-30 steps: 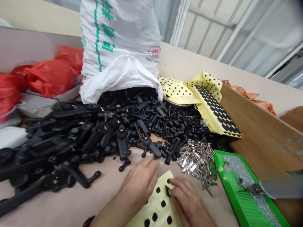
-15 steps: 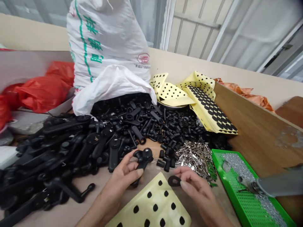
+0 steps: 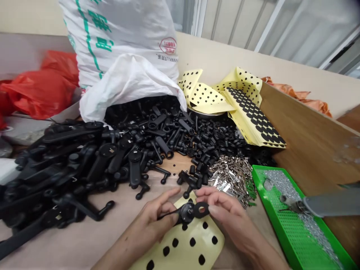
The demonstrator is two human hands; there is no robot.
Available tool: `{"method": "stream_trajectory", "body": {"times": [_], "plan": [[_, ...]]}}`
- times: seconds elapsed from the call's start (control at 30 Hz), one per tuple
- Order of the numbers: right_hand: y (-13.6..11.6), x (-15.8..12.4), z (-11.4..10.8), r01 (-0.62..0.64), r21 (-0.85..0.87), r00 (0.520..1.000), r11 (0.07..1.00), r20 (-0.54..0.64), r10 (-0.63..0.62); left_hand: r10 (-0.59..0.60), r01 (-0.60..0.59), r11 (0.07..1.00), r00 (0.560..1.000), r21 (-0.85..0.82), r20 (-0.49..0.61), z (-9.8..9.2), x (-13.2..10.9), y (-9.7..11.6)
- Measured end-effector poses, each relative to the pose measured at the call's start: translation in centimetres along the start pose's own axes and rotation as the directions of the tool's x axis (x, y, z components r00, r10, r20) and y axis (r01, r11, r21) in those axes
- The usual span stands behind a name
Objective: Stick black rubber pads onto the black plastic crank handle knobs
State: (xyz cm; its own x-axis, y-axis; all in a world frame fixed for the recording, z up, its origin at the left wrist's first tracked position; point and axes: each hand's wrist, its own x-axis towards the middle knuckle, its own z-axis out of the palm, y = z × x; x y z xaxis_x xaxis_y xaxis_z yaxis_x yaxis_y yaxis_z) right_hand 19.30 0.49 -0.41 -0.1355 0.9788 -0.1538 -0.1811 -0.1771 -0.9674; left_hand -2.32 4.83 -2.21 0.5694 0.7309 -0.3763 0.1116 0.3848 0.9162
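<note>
The left hand (image 3: 157, 217) pinches a black handle (image 3: 185, 213) and the right hand (image 3: 227, 212) a black ring (image 3: 197, 207) at the handle's round end, the ring loose but seemingly not yet seated, while more handles (image 3: 97, 161) lie piled beyond the left hand.

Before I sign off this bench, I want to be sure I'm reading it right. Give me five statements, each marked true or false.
1. The right hand holds a black ring. True.
2. The left hand is empty. False: it holds a black handle.
3. The heap of metal pieces lies inside the green tray. False: it lies beside the tray.
4. Black parts lie at the open mouth of the white sack. True.
5. The yellow sheet below the hands is plain. False: it has black dots.
</note>
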Motion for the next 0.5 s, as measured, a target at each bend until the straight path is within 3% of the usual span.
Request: {"method": "stream_trajectory", "body": {"times": [0.1,0.3,0.5], "plan": [[0.1,-0.1,0.4,-0.041,-0.003,0.998,0.999,0.043,0.041,-0.043,0.043,0.999,0.998,0.012,0.048,0.6,0.1,-0.4],[0.4,-0.9,0.3,-0.065,-0.028,0.996,0.998,0.064,0.066,-0.053,0.012,0.968,0.986,0.251,0.155,1.4,0.3,0.3],[0.1,-1.6,0.3,-0.093,-0.03,0.991,0.995,0.097,0.096,-0.087,0.073,0.995,0.974,0.073,0.21,2.0,0.1,0.3]]}}
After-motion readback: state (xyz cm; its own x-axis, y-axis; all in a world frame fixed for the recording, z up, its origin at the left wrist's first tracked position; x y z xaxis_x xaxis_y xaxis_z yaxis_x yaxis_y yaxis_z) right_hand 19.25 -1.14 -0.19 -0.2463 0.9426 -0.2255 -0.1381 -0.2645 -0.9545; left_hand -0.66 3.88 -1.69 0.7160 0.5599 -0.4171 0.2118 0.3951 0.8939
